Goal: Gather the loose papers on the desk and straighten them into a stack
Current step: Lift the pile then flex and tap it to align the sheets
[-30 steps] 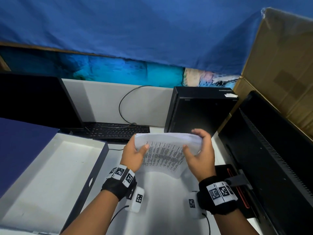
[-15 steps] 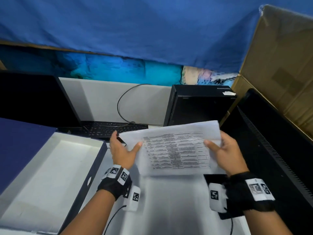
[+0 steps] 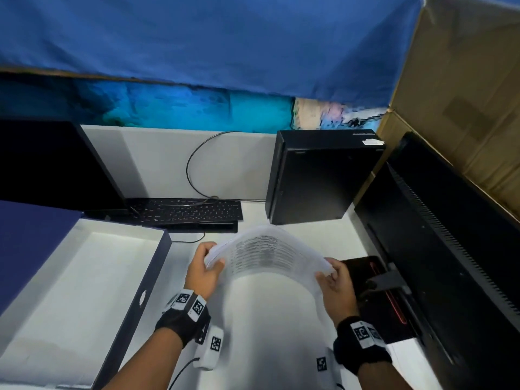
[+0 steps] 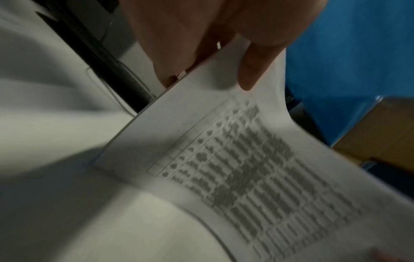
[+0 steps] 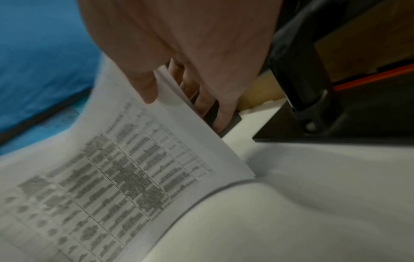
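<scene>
A stack of white printed papers [image 3: 267, 254] arches upward above the white desk [image 3: 275, 333], held at both short ends. My left hand [image 3: 204, 267] grips the left end, thumb on top and fingers underneath. My right hand [image 3: 336, 280] grips the right end the same way. The left wrist view shows the thumb [image 4: 255, 70] pressing the sheet's margin beside a printed table on the papers [image 4: 246, 177]. In the right wrist view the thumb [image 5: 145, 85] lies on top of the papers [image 5: 125, 177] with the fingers [image 5: 221, 115] curled beneath several sheet edges.
An open box [image 3: 84, 291] with a dark blue rim lies at the left. Behind are a black keyboard [image 3: 185, 212], a monitor [image 3: 53, 164] and a black computer tower [image 3: 318, 175]. A large black device [image 3: 450, 263] and a cardboard box [image 3: 461, 94] stand at the right.
Half a second ago the papers were held flat and facing me; now both hands have moved closer together and lower, bowing the stack into an upward arch.
</scene>
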Demonstrator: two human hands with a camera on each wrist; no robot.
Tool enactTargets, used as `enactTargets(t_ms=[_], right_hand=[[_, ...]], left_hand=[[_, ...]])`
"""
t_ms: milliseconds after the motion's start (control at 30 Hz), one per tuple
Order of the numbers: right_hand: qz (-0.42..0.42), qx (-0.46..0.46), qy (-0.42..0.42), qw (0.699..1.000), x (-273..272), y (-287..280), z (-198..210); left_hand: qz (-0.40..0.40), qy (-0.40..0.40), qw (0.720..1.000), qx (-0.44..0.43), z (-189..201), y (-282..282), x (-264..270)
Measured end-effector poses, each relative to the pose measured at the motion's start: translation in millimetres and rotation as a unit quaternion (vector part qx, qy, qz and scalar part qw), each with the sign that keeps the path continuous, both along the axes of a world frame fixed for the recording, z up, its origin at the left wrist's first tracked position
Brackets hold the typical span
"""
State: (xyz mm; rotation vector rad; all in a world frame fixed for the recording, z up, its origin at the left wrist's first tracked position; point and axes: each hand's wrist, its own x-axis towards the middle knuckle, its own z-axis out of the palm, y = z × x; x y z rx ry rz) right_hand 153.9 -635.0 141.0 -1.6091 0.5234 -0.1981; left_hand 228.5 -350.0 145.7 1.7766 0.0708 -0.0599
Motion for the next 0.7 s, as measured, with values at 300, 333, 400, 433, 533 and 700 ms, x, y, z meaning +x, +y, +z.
enactTargets(t_ms=[300,333,400,433,533,700], right_hand=[[-0.016,-0.068,0.026,0.997,4,9,7],[-0.017,-0.055,0.028,0.998,1,9,7],[-0.026,-0.028,0.015,0.999,-3,7,10],[-0.036,-0.014,0.001,0.999,-3,6,13],[-0.084,0.019,-0.031,0.996,6,7,23],[-0.128,0.013,-0.002,0.992,17,14,33]], left_hand=[[0.055,0.032,0.998,0.019,-11,4,-1],[0.051,0.035,0.998,-0.013,-13,7,-3],[0.049,0.033,0.995,-0.084,-10,10,-3],[0.054,0.026,0.992,-0.11,-6,11,-1],[0.093,0.002,0.985,-0.146,7,7,8],[0.13,0.015,0.987,-0.092,7,3,19]])
